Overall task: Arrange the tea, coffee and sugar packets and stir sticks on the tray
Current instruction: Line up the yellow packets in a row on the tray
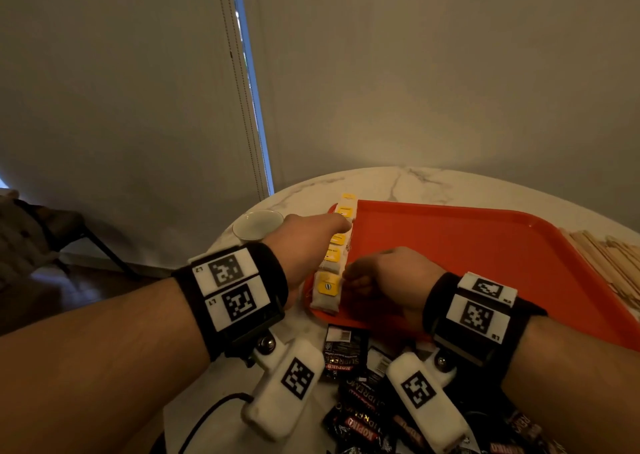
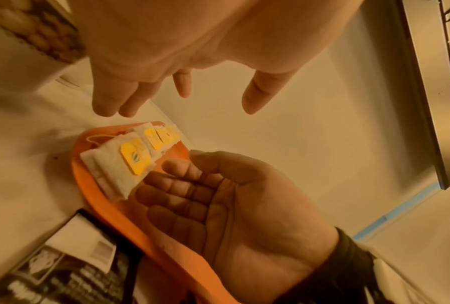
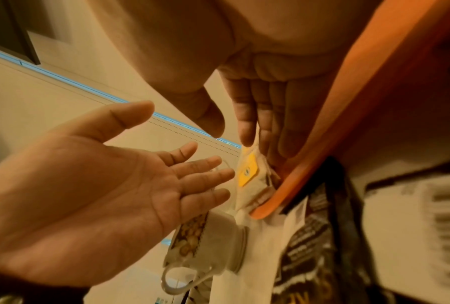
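We saw a red tray (image 1: pixel 485 245) lying on the marble worktop (image 1: pixel 398 179), and along its left edge a row of tea bags (image 1: pixel 329 273) with yellow tags, laid one after another from the near corner to the far corner. Our left hand (image 1: pixel 308 242) reached over the outer side of that row with its fingers straight and apart, holding nothing, as the right wrist view showed plainly. Our right hand (image 1: pixel 384 273) rested on the tray just inside the row; its fingers (image 2: pixel 182 185) were straight and close together, their tips against the side of the nearest tea bag (image 2: pixel 119 166), so neither grip was closed round anything. Dark coffee packets (image 1: pixel 360 401) lay in a loose heap on the worktop at the near side of the tray, off it. Wooden stir sticks (image 1: pixel 609 263) lay in a bundle on the worktop just beyond the tray's right edge. A white cup (image 1: pixel 258 225) stood left of the tray, near the left hand.
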A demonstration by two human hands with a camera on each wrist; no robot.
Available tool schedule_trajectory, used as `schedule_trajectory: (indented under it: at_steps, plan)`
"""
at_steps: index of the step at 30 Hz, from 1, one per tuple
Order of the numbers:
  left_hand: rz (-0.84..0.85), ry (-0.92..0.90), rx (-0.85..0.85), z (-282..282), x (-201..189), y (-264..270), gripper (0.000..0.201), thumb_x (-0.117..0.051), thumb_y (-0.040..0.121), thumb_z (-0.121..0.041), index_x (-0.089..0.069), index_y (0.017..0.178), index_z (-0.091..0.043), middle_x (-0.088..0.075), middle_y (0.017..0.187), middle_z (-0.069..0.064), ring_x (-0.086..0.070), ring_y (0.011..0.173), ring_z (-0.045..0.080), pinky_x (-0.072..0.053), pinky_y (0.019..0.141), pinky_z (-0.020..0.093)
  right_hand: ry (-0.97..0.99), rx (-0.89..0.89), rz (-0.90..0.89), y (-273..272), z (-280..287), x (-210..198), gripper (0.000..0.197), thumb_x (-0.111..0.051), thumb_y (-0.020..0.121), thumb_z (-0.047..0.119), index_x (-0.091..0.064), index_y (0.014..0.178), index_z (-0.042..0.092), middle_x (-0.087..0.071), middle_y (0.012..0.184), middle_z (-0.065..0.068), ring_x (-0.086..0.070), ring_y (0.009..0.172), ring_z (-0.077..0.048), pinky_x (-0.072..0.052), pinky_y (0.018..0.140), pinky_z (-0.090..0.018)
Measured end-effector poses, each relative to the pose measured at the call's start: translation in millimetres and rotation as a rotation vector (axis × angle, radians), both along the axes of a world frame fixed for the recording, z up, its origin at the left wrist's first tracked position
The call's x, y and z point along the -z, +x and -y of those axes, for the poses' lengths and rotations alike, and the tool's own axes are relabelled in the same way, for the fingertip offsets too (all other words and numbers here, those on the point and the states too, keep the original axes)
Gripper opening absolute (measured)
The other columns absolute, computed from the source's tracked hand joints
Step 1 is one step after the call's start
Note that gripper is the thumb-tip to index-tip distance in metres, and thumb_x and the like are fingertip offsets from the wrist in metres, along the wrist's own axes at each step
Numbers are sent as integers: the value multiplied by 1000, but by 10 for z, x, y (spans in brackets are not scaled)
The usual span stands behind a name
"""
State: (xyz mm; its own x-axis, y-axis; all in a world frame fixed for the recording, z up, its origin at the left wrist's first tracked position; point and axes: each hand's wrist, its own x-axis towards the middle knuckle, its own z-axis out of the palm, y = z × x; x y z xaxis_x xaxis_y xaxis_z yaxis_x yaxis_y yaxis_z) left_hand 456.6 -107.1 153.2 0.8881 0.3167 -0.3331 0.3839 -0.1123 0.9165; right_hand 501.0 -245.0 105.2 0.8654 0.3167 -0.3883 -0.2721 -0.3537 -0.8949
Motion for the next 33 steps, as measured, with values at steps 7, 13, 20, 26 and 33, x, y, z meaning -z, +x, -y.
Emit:
schedule_trajectory:
  at_steps: [7,13,20,26,33]
  plan:
    - [-17,48,2,3,35,222,72,-66,90,-52,-44,151,-20,-51,143,5,-48,109,25,-40,92,40,43,70,-72,-3,-34,-25,21,-68,96,20,-75,100,1,-78,94,-13,-75,89,-30,-62,86,-43]
    - [-49,61,16,-17,89,338,78,-67,84,-56,-45,150,-20,-54,138,4,-53,109,27,-39,87,42,88,65,-180,-53,-24,-33,22,-67,97,17,-74,101,-3,-76,82,-17,-76,79,-33,-61,66,-36]
    - [-68,79,35,-65,97,369,65,-69,84,-55,-53,138,-22,-55,104,-3,-60,104,26,-40,91,41,124,82,-231,-19,20,12,16,-67,96,11,-73,100,-3,-77,88,-20,-77,84,-33,-61,80,-40]
    - [-51,58,23,-85,106,410,62,-66,90,-52,-51,143,-22,-51,114,2,-53,105,26,-46,107,48,153,178,-138,140,38,49,21,-64,98,22,-72,105,4,-76,83,-12,-75,79,-29,-59,67,-36]
    - [-55,46,-16,-83,78,488,24,-60,97,-47,-53,105,-25,-50,87,-4,-54,99,26,-45,101,43,219,210,-136,321,-100,3,28,-62,100,28,-68,108,2,-75,105,-18,-74,95,-33,-60,87,-44]
